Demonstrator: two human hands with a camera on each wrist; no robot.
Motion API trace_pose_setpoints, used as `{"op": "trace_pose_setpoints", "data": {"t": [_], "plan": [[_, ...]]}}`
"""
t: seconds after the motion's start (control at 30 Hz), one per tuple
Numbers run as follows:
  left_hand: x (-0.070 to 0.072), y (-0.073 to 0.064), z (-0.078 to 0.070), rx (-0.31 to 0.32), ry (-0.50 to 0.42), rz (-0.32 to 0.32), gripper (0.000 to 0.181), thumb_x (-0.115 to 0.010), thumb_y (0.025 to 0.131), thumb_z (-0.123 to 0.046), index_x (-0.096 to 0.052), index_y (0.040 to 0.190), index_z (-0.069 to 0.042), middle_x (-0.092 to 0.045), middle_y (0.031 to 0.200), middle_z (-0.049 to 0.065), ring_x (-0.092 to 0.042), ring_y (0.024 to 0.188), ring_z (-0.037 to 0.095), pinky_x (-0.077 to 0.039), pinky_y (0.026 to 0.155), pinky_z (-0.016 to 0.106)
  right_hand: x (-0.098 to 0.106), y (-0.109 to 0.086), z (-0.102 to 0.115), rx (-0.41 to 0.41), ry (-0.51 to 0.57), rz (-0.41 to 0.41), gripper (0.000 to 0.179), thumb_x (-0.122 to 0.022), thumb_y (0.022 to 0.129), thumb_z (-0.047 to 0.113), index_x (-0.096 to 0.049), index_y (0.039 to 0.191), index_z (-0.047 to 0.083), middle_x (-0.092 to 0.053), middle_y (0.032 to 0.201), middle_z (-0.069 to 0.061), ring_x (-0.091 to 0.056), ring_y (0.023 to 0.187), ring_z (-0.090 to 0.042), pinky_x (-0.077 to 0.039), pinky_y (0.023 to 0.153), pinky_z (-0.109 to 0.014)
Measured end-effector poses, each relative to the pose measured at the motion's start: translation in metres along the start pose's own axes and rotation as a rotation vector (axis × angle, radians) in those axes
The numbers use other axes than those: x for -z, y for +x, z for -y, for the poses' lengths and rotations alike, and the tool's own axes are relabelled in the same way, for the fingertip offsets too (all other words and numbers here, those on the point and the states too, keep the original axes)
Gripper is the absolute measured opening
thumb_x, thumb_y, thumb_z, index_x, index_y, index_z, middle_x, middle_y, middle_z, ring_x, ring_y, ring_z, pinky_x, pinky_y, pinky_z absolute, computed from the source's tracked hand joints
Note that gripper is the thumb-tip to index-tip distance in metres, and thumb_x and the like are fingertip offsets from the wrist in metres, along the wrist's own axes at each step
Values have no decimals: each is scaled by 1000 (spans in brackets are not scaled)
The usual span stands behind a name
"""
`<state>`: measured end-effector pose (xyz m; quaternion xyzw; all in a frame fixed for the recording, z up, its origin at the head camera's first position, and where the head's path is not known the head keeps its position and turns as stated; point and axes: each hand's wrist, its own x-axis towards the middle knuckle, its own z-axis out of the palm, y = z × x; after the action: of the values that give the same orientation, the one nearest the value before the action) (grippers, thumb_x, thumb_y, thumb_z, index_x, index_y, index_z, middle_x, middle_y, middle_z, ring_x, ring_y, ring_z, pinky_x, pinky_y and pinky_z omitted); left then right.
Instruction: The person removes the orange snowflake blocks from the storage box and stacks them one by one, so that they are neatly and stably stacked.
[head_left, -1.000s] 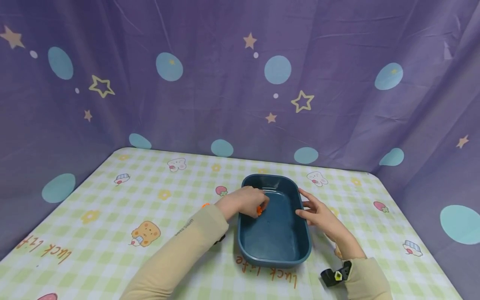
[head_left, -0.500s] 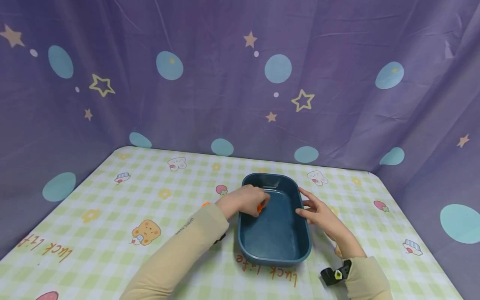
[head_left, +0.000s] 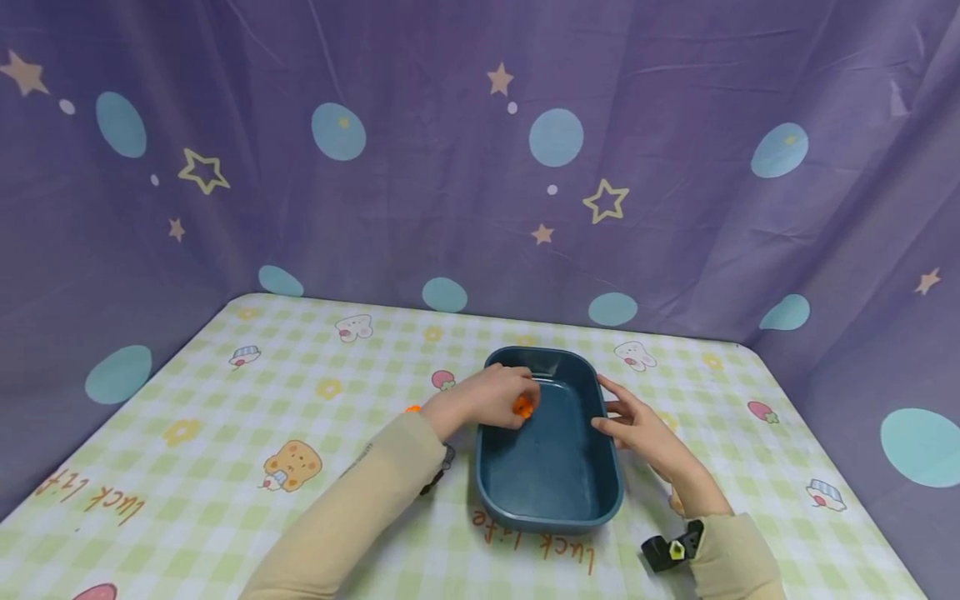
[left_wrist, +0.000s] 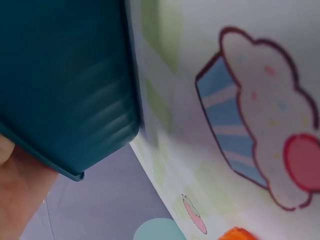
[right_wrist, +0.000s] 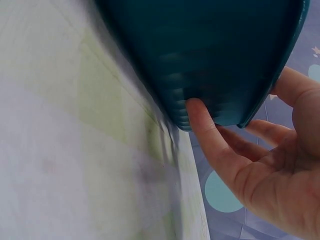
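A deep dark-teal plastic basin (head_left: 551, 475) with rounded corners stands on the table. My left hand (head_left: 487, 400) reaches over its left rim and pinches a small orange piece (head_left: 523, 407) above the basin's floor; fingers cover part of the piece, and I cannot tell its kind. At the opposite side, my right hand (head_left: 637, 429) holds the basin's rim, thumb over the edge. In the right wrist view its fingers (right_wrist: 202, 117) lie against the outer wall. The left wrist view shows the left hand (left_wrist: 25, 195) at the rim, its fingertips hidden by the basin.
Another orange thing (head_left: 413, 409) lies on the table left of the basin, mostly behind the left forearm. A checked cartoon tablecloth (head_left: 225, 400) covers the table. A purple curtain (head_left: 450, 208) with stars and blue dots hangs behind it.
My left hand has risen slightly inside the basin with the orange piece, more of which now shows. The right hand and the basin have stayed put.
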<state>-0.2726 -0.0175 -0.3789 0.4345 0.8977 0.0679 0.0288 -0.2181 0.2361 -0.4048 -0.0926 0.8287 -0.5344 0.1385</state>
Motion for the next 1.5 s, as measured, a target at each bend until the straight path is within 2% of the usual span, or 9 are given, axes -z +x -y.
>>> {"op": "trace_pose_setpoints", "data": {"t": [0.27, 0.67, 0.9, 1.07, 1.23, 1.5], "plan": [[4, -11, -1, -23, 19, -40, 22, -65, 79, -27, -65, 101, -22, -52, 92, -5, -46, 75, 11, -36, 78, 31, 0, -1, 0, -5, 5, -2, 71, -58, 89, 25, -17, 146, 24, -40, 134, -24, -53, 98, -21, -46, 72, -31], [16, -30, 4, -33, -33, -139, 24, -65, 79, -23, -67, 103, -20, -55, 101, -4, -48, 83, 12, -39, 85, 33, 0, 1, 1, -6, 4, -12, 69, -57, 89, 23, -17, 146, 26, -39, 135, -23, -53, 102, -26, -46, 72, -32], [24, -46, 8, 1, -25, -149, 24, -62, 81, -23, -67, 105, -20, -55, 102, -5, -49, 86, 12, -39, 89, 34, 0, 1, 2, 5, 8, -1, 69, -56, 89, 23, -17, 146, 25, -39, 135, -24, -53, 95, -22, -46, 70, -32], [28, -57, 15, -9, -5, -181, 23, -63, 81, -23, -67, 103, -22, -56, 102, -6, -51, 91, 11, -39, 89, 35, 2, -1, 3, 16, 16, 14, 70, -56, 90, 22, -15, 147, 23, -37, 135, -26, -52, 87, -20, -45, 68, -31], [29, -66, 20, -29, 21, -227, 20, -64, 79, -22, -68, 99, -20, -57, 97, -6, -52, 89, 12, -39, 88, 35, 1, -2, 3, 10, 14, 9, 70, -57, 89, 22, -15, 146, 23, -36, 136, -27, -52, 86, -19, -45, 68, -31], [24, -82, 29, 12, 16, -245, 18, -65, 78, -21, -68, 95, -18, -58, 94, -6, -52, 86, 12, -40, 83, 33, 0, -1, 1, 2, 10, 5, 70, -56, 90, 22, -16, 146, 23, -37, 136, -26, -52, 86, -20, -45, 68, -32]]}}
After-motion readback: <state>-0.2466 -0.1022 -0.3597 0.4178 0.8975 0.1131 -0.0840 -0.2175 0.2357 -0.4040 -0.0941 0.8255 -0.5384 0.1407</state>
